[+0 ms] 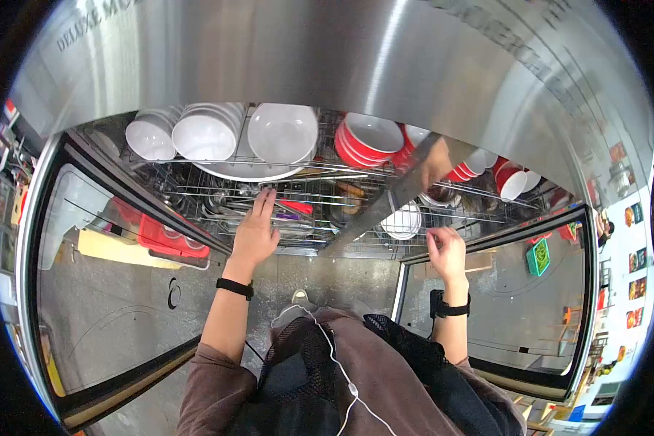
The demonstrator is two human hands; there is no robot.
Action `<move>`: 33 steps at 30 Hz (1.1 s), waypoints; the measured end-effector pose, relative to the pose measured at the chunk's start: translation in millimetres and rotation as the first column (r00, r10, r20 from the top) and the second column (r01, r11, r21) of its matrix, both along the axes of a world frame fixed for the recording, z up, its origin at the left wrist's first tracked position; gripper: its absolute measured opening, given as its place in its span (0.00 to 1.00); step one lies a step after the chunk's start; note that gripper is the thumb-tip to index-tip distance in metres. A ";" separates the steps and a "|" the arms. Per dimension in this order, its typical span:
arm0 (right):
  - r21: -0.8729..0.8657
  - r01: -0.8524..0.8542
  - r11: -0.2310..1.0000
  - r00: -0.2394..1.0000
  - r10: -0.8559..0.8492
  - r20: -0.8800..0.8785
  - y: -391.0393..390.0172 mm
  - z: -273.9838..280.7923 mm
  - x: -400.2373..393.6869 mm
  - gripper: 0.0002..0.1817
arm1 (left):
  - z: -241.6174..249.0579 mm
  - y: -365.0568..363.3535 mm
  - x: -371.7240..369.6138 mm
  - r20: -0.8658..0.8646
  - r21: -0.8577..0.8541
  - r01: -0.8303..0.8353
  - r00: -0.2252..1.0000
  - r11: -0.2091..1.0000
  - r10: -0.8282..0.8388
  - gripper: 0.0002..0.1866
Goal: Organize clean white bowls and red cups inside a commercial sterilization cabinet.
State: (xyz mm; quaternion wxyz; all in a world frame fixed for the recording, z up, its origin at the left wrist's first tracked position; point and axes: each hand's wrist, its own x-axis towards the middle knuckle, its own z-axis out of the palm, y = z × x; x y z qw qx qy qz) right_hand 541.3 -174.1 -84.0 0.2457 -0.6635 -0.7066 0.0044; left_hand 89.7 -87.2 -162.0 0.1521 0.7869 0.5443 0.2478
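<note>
My left hand (256,231) reaches to the front of a wire rack (196,190) in a steel cabinet, fingers stretched out and holding nothing. Its fingertips are right at the wires, beside metal utensils (229,205) and a red-handled item (295,207). To the right, my right hand (447,253) hovers before the rack with fingers loosely bent and apart, nothing in them. Nearest to it are stacked white plates (402,221). Above stand stacked white bowls (205,134), a large white bowl (282,134) on a white platter (269,171), and red bowls with white insides (370,138).
Two glass doors stand open, the left door (123,291) and the right door (516,298), one on each side of me. A center post (374,207) divides the cabinet. More red bowls (511,178) sit on the right shelf. Through the glass show a red crate (168,240) and a green basket (538,258).
</note>
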 end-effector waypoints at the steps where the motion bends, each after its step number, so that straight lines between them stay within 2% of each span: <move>1: 0.020 -0.019 1.000 1.000 0.019 0.015 1.5 -0.8 -1.2 0.04 | -3.5 1.8 0.1 0.025 0.007 -0.003 1.000 1.000 0.003 0.45; 5: -0.028 -0.016 0.999 1.000 0.017 0.016 5.3 1.9 -20.2 0.04 | -16.1 2.2 10.2 0.185 0.019 -0.075 0.980 0.997 0.070 0.40; 6: -0.029 -0.022 0.999 0.999 0.023 0.030 6.8 3.1 -24.7 0.04 | -23.6 1.9 13.5 0.256 0.068 -0.116 0.962 0.991 0.095 0.38; 9: -0.032 -0.031 0.999 0.998 0.033 0.058 13.6 7.9 -36.7 0.04 | -49.1 9.6 16.7 0.326 0.156 -0.158 0.940 0.975 0.100 0.35; 14: -0.011 -0.037 0.999 0.995 0.038 0.090 21.2 14.7 -51.3 0.04 | -68.5 18.9 22.9 0.388 0.167 -0.199 0.914 0.966 0.122 0.33; 18: 0.005 -0.020 1.000 0.994 0.019 0.107 19.9 7.5 -47.6 0.04 | -76.5 24.3 14.2 0.310 0.232 -0.148 0.948 0.961 0.071 0.34; 22: -0.114 0.067 0.991 0.997 -0.061 0.057 7.9 13.0 -57.6 0.04 | -76.6 25.9 10.7 0.288 0.247 -0.121 0.957 0.961 0.047 0.35; 26: -0.053 0.033 0.998 0.995 -0.028 0.091 -2.6 0.3 -45.7 0.05 | -74.6 24.2 14.6 0.299 0.265 -0.152 0.952 0.952 0.068 0.35; 30: -0.083 0.059 0.995 0.995 -0.052 0.085 -7.3 8.4 -41.5 0.04 | -60.8 17.4 18.5 0.329 0.176 -0.182 0.937 0.967 0.117 0.33; 33: -0.075 0.059 0.995 0.997 -0.054 0.061 -10.1 10.2 -35.6 0.04 | -57.6 14.8 20.2 0.320 0.170 -0.194 0.938 0.966 0.132 0.33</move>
